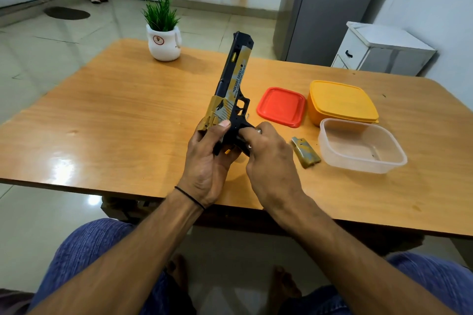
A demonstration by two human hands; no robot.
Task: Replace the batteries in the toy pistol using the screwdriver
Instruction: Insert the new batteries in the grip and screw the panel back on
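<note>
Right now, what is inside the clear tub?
Only a tiny dark speck shows on the floor of the clear tub, too small to identify; nothing else shows. The yellow box behind it is lidded, so its contents are hidden.

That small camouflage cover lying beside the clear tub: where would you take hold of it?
Probably across its two long edges near the middle, coming from above. The cover lies flat on the table and is long and narrow, so its width suits a pinch. The clear tub sits close on its right, leaving little room for a sideways approach there.
</note>
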